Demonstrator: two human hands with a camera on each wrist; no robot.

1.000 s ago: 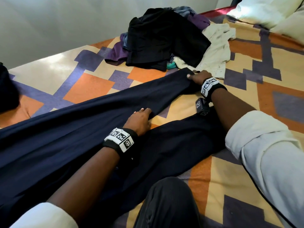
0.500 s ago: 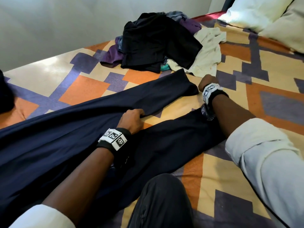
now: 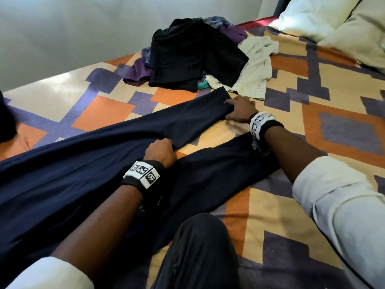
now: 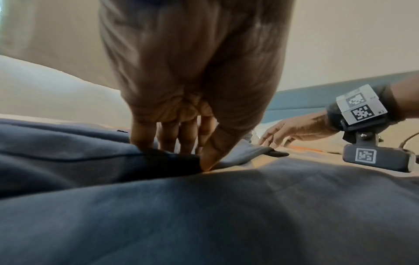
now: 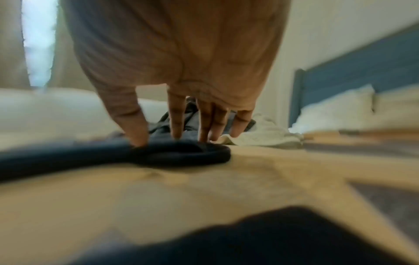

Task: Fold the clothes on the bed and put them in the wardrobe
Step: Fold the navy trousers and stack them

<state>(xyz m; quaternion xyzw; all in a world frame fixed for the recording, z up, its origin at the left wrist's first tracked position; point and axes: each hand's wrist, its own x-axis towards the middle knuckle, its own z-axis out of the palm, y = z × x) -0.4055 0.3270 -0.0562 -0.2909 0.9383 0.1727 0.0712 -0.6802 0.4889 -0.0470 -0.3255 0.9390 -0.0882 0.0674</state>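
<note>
Navy trousers [image 3: 83,163] lie spread across the patterned bed [image 3: 270,215] with the two legs apart. My left hand [image 3: 161,153] grips the inner edge of the far leg about halfway along. In the left wrist view the left hand [image 4: 186,143] has its fingers curled over that edge of the trousers [image 4: 204,215], and the thumb pinches below. My right hand [image 3: 239,108] is at the far leg's hem. The blurred right wrist view shows the right hand [image 5: 176,132] with straight fingers and thumb tip resting on the hem of the trousers [image 5: 68,157].
A pile of dark and purple clothes [image 3: 193,53] lies beyond the hem, with a cream garment [image 3: 256,67] beside it. Pillows [image 3: 312,19] are at the back right and a wall runs along the far side. My knee [image 3: 200,247] is on the bed's near edge.
My left hand went from lying flat on the far leg to gripping its edge. My right hand drew back off the hem half a second ago and is now back on it.
</note>
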